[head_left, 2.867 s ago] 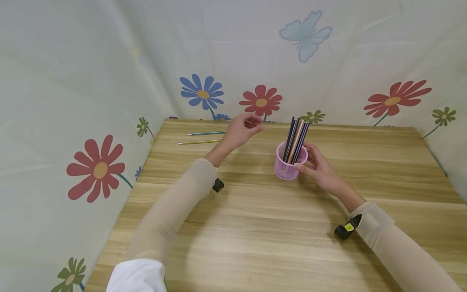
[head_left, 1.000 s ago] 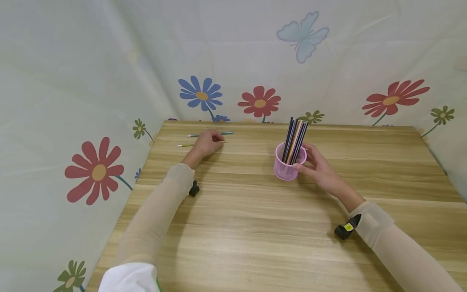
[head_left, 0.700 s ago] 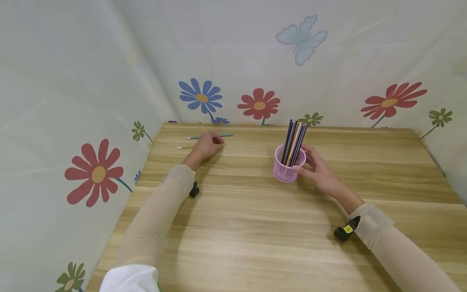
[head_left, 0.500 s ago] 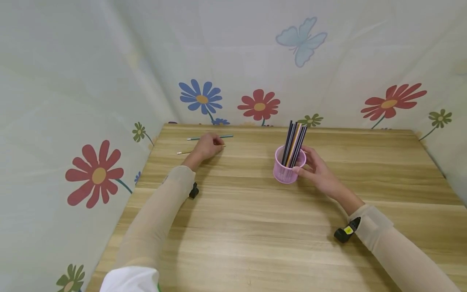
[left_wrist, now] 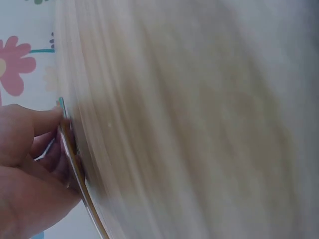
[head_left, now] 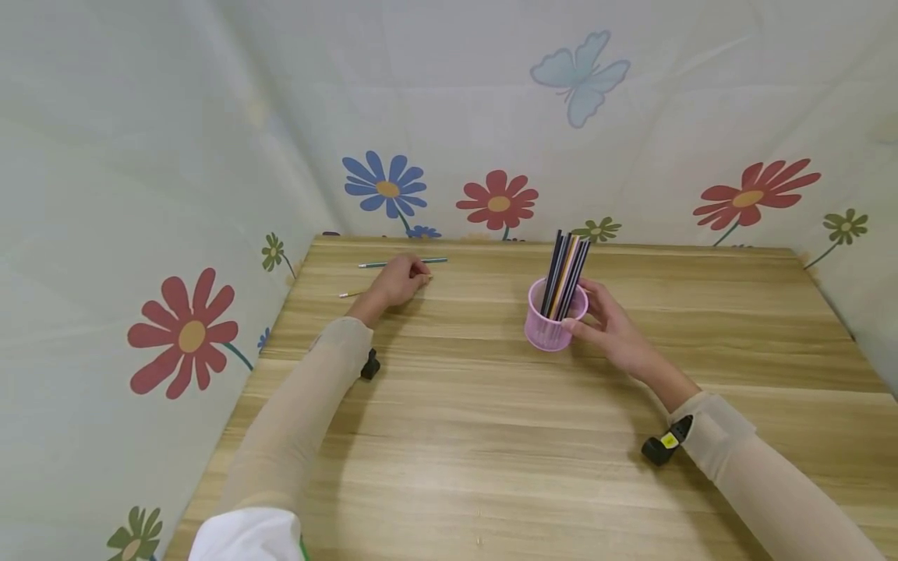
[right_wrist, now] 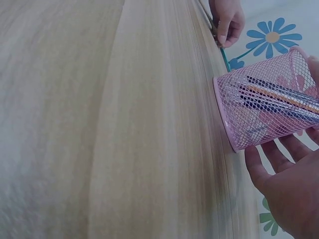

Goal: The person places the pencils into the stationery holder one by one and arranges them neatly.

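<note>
At the back left of the table, my left hand [head_left: 400, 280] pinches a yellow pencil [left_wrist: 83, 186] between thumb and fingers. Most of that pencil is behind the hand in the head view; its white eraser end pokes out to the left. A teal pencil [head_left: 438, 259] lies just behind, partly covered by the same hand. My right hand [head_left: 619, 333] holds the side of a pink mesh pen cup [right_wrist: 234, 117], thumb toward the front and fingers round the back. Several dark pencils [head_left: 554, 276] and an orange one lean inside the cup, which stands upright on the table.
The wood-grain table [head_left: 449, 436] ends at a pale cloth backdrop [head_left: 449, 86] printed with flowers, along the back and left. A black wrist camera [head_left: 657, 449] sits under the right forearm, another [head_left: 369, 365] under the left.
My left hand came from beside the cup leftward to the yellow pencil and took hold of it. The pencil's eraser end has swung toward the front. My right hand and the cup stayed put.
</note>
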Available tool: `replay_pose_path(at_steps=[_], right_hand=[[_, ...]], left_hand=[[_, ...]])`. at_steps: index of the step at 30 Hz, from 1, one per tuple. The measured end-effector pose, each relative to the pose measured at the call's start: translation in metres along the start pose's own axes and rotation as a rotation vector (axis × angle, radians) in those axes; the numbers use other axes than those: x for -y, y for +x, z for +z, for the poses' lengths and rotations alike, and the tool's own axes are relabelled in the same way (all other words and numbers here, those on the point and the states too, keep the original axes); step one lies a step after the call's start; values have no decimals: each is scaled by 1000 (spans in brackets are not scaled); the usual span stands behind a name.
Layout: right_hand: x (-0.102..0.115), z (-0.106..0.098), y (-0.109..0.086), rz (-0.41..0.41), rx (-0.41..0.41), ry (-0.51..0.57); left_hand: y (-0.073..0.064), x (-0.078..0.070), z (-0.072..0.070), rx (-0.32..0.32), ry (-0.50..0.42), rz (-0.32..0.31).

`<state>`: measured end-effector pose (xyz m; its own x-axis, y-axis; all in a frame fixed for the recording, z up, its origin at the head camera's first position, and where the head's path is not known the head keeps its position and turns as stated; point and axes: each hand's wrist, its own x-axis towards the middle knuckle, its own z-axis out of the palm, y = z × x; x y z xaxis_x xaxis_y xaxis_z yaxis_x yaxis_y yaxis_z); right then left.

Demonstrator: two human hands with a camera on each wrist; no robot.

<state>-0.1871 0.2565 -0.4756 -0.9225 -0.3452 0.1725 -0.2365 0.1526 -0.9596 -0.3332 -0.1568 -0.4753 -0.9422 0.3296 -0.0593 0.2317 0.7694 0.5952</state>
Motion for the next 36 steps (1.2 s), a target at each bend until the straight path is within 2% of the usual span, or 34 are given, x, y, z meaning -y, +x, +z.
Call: replay_pose_path(at_steps=[4,11,16,22,29,36], right_hand=[[1,0,0,-4,-1,0],[2,0,-1,9,-3,-20],[3,1,-2,15,2,-27],[3,0,-3,20,5,-26],[1,-1,-4,37,13,-30],[2,-1,-4,30,16,-32]], left_hand=[[-3,-2,-4,-1,-25,23],[-7,-12,-13,-16,-108,109],[-5,-26,-19,-28,-93,169],[-10,-58,-28,-14,-97,258],[-29,-104,-37,-11,-181,324],[-44,-137,-41,-23,-222,402]])
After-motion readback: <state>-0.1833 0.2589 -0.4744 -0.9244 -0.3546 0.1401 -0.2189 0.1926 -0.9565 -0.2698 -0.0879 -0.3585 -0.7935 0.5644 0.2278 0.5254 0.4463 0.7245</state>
